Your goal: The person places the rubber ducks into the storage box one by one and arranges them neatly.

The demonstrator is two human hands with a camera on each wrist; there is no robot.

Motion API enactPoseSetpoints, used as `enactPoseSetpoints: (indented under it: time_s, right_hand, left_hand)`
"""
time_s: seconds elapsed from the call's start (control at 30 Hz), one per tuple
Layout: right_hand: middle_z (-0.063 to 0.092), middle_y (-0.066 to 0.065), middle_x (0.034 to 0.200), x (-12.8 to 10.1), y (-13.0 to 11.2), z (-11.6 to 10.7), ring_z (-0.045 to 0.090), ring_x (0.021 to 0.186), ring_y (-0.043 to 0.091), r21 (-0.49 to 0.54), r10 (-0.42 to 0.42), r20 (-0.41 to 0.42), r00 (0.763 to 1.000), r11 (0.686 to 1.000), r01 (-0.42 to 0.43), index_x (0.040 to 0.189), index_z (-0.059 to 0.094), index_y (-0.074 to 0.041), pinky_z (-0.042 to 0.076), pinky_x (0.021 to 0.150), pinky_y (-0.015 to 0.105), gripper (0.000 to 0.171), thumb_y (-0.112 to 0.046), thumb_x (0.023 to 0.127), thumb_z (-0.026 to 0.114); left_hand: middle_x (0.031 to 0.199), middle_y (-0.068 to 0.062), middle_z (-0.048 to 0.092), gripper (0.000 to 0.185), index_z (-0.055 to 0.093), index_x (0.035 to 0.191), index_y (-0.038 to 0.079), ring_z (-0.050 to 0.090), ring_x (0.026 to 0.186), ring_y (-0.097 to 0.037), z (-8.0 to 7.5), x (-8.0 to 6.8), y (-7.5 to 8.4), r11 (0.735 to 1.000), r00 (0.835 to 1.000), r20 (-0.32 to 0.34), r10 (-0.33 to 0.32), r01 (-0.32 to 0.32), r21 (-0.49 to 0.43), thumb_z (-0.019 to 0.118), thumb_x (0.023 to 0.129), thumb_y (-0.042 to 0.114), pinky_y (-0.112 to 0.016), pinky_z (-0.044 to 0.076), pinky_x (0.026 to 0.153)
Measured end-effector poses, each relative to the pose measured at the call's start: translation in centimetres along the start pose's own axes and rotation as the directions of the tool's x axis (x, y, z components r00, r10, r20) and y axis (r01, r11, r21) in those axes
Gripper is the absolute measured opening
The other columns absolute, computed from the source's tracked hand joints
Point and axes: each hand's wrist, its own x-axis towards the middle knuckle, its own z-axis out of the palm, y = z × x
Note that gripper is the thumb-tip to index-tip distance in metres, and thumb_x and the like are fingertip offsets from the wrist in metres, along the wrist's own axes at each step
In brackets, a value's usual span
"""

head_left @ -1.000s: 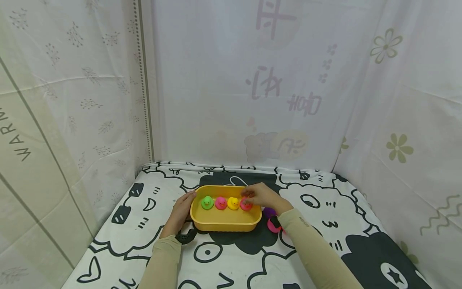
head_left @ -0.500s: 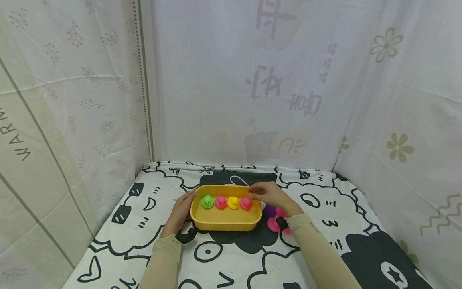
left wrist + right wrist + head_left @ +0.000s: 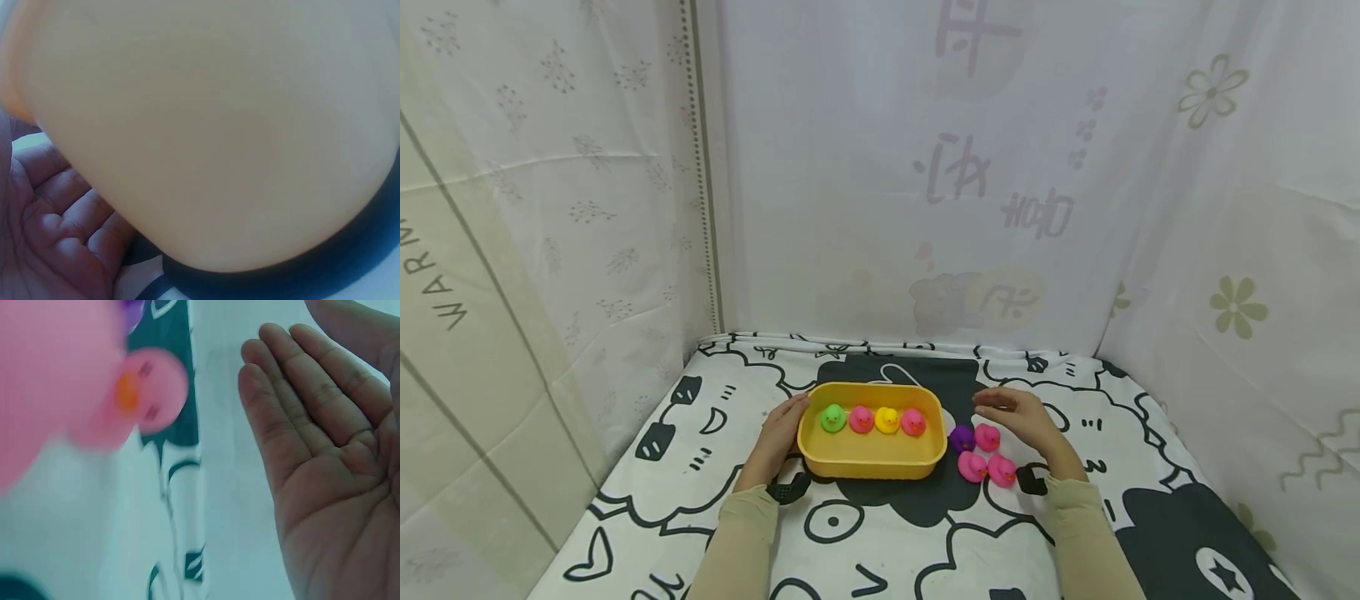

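cloth (image 3: pixel 865 542): soft cartoon-print sheet under yellow tub, bare stretch in front of tub
yellow tub (image 3: pixel 871 457): smooth plastic, rounded rectangle; green, pink, yellow, pink ducks in a row inside
left hand (image 3: pixel 780 433): fingers straight, flat against tub's left wall
right hand (image 3: pixel 1021 417): right of tub, fingers straight and together, holds nothing
loose ducks (image 3: pixel 987 454): glossy rubber, one purple, three pink, between tub and right hand

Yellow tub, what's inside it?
Four toy ducks in a row inside the yellow tub: green duck, pink duck, yellow duck, another pink one. Nothing else shows.
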Motion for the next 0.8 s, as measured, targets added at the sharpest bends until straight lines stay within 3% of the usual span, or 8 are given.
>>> enactPoseSetpoints:
  time_s: [0.27,0.5,0.8]
  right_hand:
    - [0.072,0.003,0.119,-1.3,2.8,-1.3,0.063,0.118,0.029,-0.042,0.078,-0.023,0.997,0.996,-0.079,0.122,0.071,-0.015,0.051,0.098,0.049,0.040,-0.037,0.089,0.077]
    - [0.072,0.002,0.117,-1.3,3.7,-1.4,0.065,0.114,0.027,-0.058,0.131,0.046,0.990,0.990,-0.128,0.119,0.073,-0.017,0.050,0.099,0.052,0.036,-0.035,0.089,0.078]
    - [0.073,0.001,0.111,-1.5,4.2,-1.0,0.063,0.112,0.029,-0.114,0.129,0.066,0.989,0.986,-0.121,0.113,0.077,-0.019,0.051,0.095,0.053,0.031,-0.037,0.088,0.078]
  left_hand:
    - [0.152,-0.012,0.046,0.062,0.046,0.150,0.016,0.056,0.124,-0.027,0.0,0.1,-0.1,1.000,1.000,0.014,0.002,-0.002,0.001,0.049,0.101,0.054,-0.034,0.054,0.089]
    - [0.152,-0.012,0.046,0.062,0.046,0.150,0.015,0.056,0.124,-0.028,-0.2,0.1,0.0,1.000,1.000,0.025,0.004,-0.004,-0.001,0.049,0.102,0.054,-0.035,0.055,0.090]
    - [0.152,-0.012,0.046,0.062,0.044,0.151,0.014,0.056,0.124,-0.027,-0.2,0.1,-0.1,1.000,1.000,0.028,0.008,-0.008,0.001,0.048,0.102,0.054,-0.035,0.055,0.091]
